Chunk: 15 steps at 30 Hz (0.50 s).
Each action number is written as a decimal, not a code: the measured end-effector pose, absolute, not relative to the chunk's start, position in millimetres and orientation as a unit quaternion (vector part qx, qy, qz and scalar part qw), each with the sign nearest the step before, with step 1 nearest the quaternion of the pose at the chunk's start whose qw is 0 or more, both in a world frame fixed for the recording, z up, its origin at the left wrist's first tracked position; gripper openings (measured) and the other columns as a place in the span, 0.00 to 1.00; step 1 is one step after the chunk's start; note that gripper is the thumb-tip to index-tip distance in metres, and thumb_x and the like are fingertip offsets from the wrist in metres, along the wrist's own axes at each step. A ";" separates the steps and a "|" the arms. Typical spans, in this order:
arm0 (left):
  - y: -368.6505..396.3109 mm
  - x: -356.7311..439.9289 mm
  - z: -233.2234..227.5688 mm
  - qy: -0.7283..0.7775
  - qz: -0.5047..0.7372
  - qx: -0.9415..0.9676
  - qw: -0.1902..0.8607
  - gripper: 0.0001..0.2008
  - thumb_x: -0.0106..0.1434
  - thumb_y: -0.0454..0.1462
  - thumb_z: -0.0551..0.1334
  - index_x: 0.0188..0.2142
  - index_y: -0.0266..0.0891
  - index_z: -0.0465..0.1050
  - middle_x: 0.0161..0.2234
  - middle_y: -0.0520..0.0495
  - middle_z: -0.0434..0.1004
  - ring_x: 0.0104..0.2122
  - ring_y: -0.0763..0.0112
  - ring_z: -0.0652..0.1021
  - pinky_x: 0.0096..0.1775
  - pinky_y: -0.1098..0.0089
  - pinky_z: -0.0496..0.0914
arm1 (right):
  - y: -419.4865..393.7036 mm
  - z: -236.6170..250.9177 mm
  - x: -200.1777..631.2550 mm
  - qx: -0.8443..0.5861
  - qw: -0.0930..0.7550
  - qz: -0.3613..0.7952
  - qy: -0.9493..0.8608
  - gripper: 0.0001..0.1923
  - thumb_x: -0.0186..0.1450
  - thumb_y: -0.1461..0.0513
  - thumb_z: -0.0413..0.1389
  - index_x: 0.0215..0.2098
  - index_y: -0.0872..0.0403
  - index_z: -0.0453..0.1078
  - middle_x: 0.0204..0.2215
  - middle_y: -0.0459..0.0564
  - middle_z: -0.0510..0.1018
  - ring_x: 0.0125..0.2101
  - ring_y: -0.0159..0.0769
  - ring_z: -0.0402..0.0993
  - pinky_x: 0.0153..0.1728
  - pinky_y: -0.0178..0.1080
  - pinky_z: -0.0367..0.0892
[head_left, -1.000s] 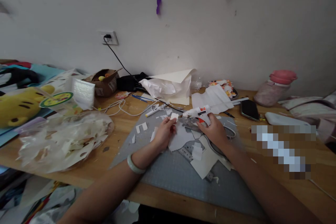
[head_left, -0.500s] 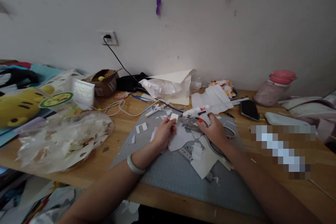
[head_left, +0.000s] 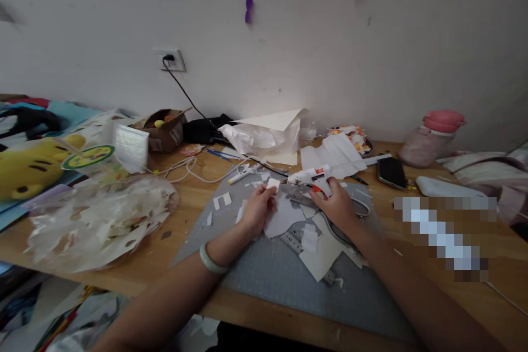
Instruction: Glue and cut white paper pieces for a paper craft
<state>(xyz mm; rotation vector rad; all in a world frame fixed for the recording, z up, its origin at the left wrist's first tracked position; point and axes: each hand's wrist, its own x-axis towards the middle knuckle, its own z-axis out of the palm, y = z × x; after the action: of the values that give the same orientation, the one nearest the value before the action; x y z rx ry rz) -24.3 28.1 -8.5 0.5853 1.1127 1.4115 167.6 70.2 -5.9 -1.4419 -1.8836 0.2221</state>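
Note:
My left hand (head_left: 256, 210) pinches a small white paper piece (head_left: 273, 182) at its fingertips, above the grey cutting mat (head_left: 268, 269). My right hand (head_left: 338, 204) grips a white hot glue gun (head_left: 310, 176) with an orange trigger, its nozzle pointing left toward the paper piece and almost touching it. Under both hands lie grey and white paper scraps (head_left: 289, 214) and a metal ruler (head_left: 295, 239). A pale bracelet (head_left: 211, 259) circles my left wrist.
A clear plastic bag of paper offcuts (head_left: 99, 223) lies at the left, beside a yellow plush toy (head_left: 28, 168). At the back are a cardboard box (head_left: 164, 129), crumpled white paper (head_left: 264, 137), a black cable to a wall socket (head_left: 173, 59), a phone (head_left: 391, 172) and a pink bottle (head_left: 431, 137).

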 end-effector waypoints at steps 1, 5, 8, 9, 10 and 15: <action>28.0 -24.3 -8.5 0.476 0.606 0.249 0.586 0.10 0.50 0.36 0.64 0.26 0.39 0.61 0.18 0.59 0.62 0.15 0.81 0.63 0.20 0.76 0.57 | 70.5 -6.1 167.9 -0.564 0.370 0.090 -0.733 0.21 0.55 0.45 0.53 0.35 0.53 0.65 0.28 0.55 0.76 0.30 0.48 0.74 0.26 0.40 0.63; 27.5 -24.6 -8.6 0.468 0.613 0.244 0.587 0.11 0.49 0.37 0.65 0.26 0.39 0.62 0.19 0.59 0.62 0.16 0.81 0.63 0.20 0.77 0.59 | 70.7 -6.2 168.8 -0.559 0.373 0.082 -0.736 0.20 0.55 0.46 0.53 0.34 0.52 0.65 0.28 0.54 0.77 0.30 0.47 0.74 0.27 0.40 0.63; 27.5 -25.1 -9.1 0.458 0.622 0.238 0.589 0.12 0.49 0.38 0.66 0.27 0.39 0.62 0.21 0.59 0.62 0.17 0.81 0.64 0.20 0.77 0.59 | 70.3 -7.2 168.4 -0.557 0.369 0.066 -0.741 0.21 0.55 0.45 0.52 0.36 0.52 0.65 0.30 0.55 0.77 0.32 0.49 0.74 0.28 0.41 0.64; 27.5 -25.1 -9.3 0.456 0.624 0.237 0.589 0.12 0.49 0.38 0.66 0.27 0.39 0.62 0.21 0.58 0.63 0.17 0.82 0.64 0.20 0.77 0.59 | 70.2 -7.6 168.2 -0.558 0.368 0.063 -0.742 0.21 0.55 0.45 0.52 0.37 0.52 0.65 0.30 0.56 0.77 0.33 0.49 0.75 0.29 0.42 0.64; 27.6 -25.1 -9.4 0.453 0.625 0.237 0.589 0.12 0.49 0.37 0.66 0.27 0.39 0.62 0.21 0.58 0.63 0.17 0.82 0.64 0.20 0.77 0.60 | 70.1 -8.0 168.1 -0.558 0.366 0.061 -0.742 0.22 0.55 0.45 0.52 0.37 0.53 0.66 0.31 0.57 0.77 0.34 0.50 0.75 0.29 0.42 0.65; 27.2 -24.5 -8.8 0.454 0.620 0.245 0.592 0.12 0.48 0.38 0.66 0.26 0.39 0.62 0.20 0.59 0.62 0.17 0.82 0.63 0.20 0.77 0.59 | 69.9 -8.0 168.1 -0.559 0.356 0.063 -0.746 0.21 0.55 0.46 0.53 0.38 0.53 0.66 0.32 0.57 0.78 0.34 0.50 0.75 0.29 0.42 0.65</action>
<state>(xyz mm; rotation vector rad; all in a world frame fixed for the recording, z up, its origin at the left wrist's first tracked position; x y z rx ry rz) -24.5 27.2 -8.8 0.5702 1.0550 1.4412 168.1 69.9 -8.0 -1.4445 -1.9278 0.1633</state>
